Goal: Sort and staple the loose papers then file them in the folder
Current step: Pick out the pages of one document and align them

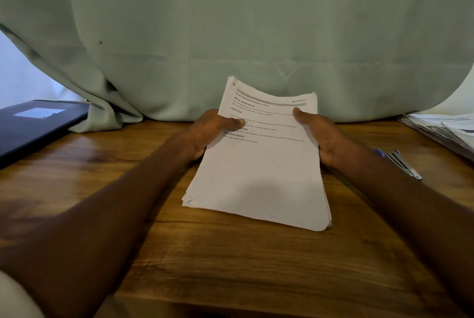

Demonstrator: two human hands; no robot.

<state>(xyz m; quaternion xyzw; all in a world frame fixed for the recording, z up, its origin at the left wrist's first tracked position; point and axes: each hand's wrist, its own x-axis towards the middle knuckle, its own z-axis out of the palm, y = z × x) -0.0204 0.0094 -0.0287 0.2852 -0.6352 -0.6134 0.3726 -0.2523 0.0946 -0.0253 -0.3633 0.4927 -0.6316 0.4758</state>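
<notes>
— At the middle of the wooden table (pixel 230 253), what's held?
— A stack of papers (pixel 259 171), its far end lifted; the left hand (pixel 205 133) and right hand (pixel 323 135) each grip a side edge, thumbs curled on top.
— And the rest?
— Dark folder (pixel 33 125) far left, stapler (pixel 400 163) right, loose papers (pixel 446 130) far right.

The stack of papers (pixel 259 163) is white with black print and a grey band on top. The table (pixel 230 253) is brown wood with grain. The curtain (pixel 230 35) is pale green, the folder (pixel 33 122) dark blue.
</notes>
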